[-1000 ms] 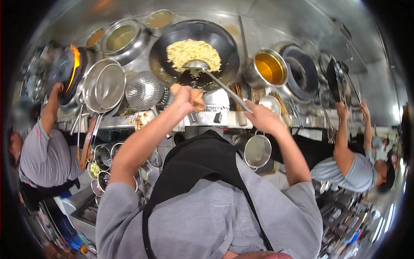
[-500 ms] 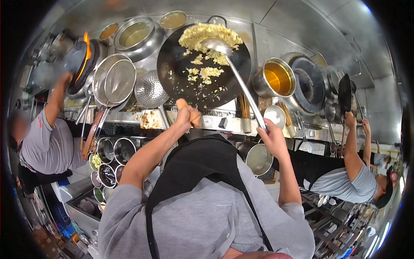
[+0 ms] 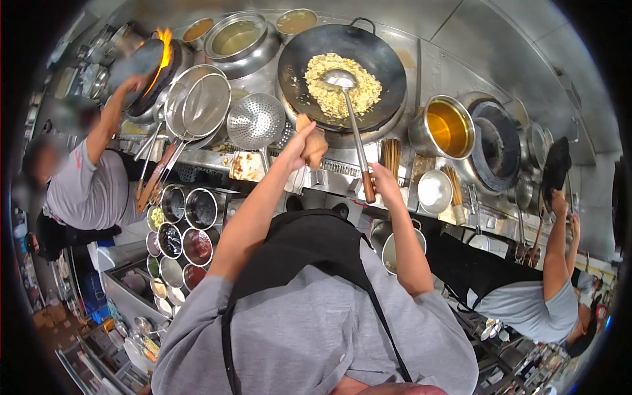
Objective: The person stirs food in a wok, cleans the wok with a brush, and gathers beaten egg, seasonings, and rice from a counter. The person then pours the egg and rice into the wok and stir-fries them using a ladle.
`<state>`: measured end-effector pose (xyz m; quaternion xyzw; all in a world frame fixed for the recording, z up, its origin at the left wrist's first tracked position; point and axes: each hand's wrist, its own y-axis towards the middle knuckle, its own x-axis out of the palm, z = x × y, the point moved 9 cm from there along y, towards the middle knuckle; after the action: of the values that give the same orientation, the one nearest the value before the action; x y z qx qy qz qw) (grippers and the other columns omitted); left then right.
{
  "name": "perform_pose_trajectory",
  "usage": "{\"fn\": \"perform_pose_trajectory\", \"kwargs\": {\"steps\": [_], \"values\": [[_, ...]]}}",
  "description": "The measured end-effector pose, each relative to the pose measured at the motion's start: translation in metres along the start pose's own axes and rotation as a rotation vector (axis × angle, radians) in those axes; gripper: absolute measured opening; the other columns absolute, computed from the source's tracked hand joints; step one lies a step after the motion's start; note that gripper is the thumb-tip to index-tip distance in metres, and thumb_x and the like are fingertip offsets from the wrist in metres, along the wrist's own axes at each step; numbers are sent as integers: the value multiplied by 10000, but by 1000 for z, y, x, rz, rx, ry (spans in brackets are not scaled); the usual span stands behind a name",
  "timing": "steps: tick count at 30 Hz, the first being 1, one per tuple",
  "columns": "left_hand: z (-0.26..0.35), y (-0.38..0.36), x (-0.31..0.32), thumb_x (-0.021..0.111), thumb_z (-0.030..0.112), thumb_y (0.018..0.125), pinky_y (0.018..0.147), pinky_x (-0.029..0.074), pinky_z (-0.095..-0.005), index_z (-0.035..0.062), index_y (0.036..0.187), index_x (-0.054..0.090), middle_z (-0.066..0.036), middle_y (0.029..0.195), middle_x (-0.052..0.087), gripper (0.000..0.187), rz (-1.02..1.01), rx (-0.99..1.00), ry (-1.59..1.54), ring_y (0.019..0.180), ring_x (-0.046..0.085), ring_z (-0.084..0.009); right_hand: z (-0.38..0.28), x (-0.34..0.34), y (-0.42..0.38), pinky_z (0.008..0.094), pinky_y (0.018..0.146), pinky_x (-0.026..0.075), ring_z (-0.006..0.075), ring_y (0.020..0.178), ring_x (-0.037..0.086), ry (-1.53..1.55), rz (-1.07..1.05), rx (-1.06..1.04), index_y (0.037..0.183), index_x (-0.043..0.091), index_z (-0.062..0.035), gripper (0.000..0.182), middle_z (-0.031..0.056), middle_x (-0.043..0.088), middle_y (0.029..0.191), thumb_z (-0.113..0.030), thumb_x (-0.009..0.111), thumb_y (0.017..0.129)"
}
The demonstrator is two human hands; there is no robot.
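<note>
Head view, top centre: black wok, likely heavy and hot, fried rice inside; left hand clenched on cloth-wrapped handle. Right hand closed around ladle at its wooden grip, bowl in rice.

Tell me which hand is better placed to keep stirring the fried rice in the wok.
Right, probably. The right hand grips the ladle, whose bowl already rests in the rice. The left hand is occupied holding the wok by its handle.
</note>
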<state>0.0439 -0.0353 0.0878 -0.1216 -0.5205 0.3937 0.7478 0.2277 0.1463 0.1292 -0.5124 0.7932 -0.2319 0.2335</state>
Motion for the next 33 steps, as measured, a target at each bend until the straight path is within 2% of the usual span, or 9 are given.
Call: {"fn": "perform_pose_trajectory", "kwargs": {"steps": [5, 8, 14, 22, 23, 26, 28, 30, 33], "values": [[-27, -96, 7, 602, 306, 964, 777, 568, -389, 27, 1269, 503, -197, 1141, 650, 426, -153, -64, -38, 894, 658, -268, 188, 20, 4, 419, 777, 567, 258, 1028, 655, -138, -522, 382, 1296, 562, -15, 491, 150, 676, 1150, -280, 611, 885], [-37, -118, 2, 632, 266, 944, 787, 565, -388, 50, 1272, 513, -176, 1126, 660, 411, -119, -34, -3, 929, 654, -251, 242, 18, 39, 458, 1179, 268, 349, 1413, 363, -1298, -359, 115, 1456, 389, -20, 570, 182, 428, 1492, -188, 483, 920], [-34, -138, -12, 700, 248, 905, 815, 556, -346, 64, 1312, 497, -108, 1090, 669, 491, 47, 60, 303, 933, 641, -185, 312, 5, 55, 473, 1216, 112, 337, 1465, 235, -1352, -93, 92, 1514, 271, -27, 636, 201, 317, 1548, -218, 441, 932], [-6, -109, 24, 509, 363, 1025, 892, 535, -372, 64, 1378, 402, -108, 1224, 586, 475, -117, 101, 160, 1092, 631, -229, 348, -9, 83, 485, 1059, 380, 358, 1280, 530, -1341, -319, 320, 1262, 642, -58, 448, 183, 581, 1356, -162, 534, 841], [-2, -107, 31, 491, 363, 1031, 920, 523, -380, 59, 1405, 370, -120, 1245, 578, 497, -127, 127, 197, 1109, 624, -241, 339, -10, 78, 484, 984, 455, 378, 1198, 592, -1265, -110, 176, 1182, 679, -47, 386, 213, 642, 1246, -200, 529, 861], [16, -109, 52, 530, 306, 1018, 1032, 447, -372, 60, 1443, 308, -120, 1291, 554, 539, -194, 150, 236, 1181, 587, -236, 270, -10, 25, 415, 855, 543, 329, 1036, 682, -1243, -524, 10, 1120, 680, -22, 335, 191, 709, 1070, -234, 523, 912], [27, -108, 64, 569, 277, 1002, 1065, 413, -360, 57, 1437, 317, -115, 1297, 551, 549, -235, 171, 286, 1212, 566, -219, 156, -22, -52, 320, 734, 559, 225, 867, 710, -946, -787, 397, 1043, 677, 3, 283, 146, 721, 886, -224, 546, 936], [31, -101, 68, 646, 263, 963, 1085, 377, -324, 42, 1472, 286, -96, 1351, 515, 661, -258, 149, 334, 1240, 537, -182, 18, -27, -98, 243, 705, 536, 131, 787, 677, -717, -434, 481, 1076, 666, 4, 245, 83, 704, 842, -175, 578, 934], [41, -98, 92, 699, 300, 933, 1077, 379, -308, 46, 1499, 281, -83, 1390, 482, 748, -326, 132, 347, 1243, 528, -171, -116, 23, -93, 261, 836, 491, 130, 939, 615, -261, -89, -146, 1214, 607, -2, 352, 80, 646, 1044, -130, 676, 894]]}}
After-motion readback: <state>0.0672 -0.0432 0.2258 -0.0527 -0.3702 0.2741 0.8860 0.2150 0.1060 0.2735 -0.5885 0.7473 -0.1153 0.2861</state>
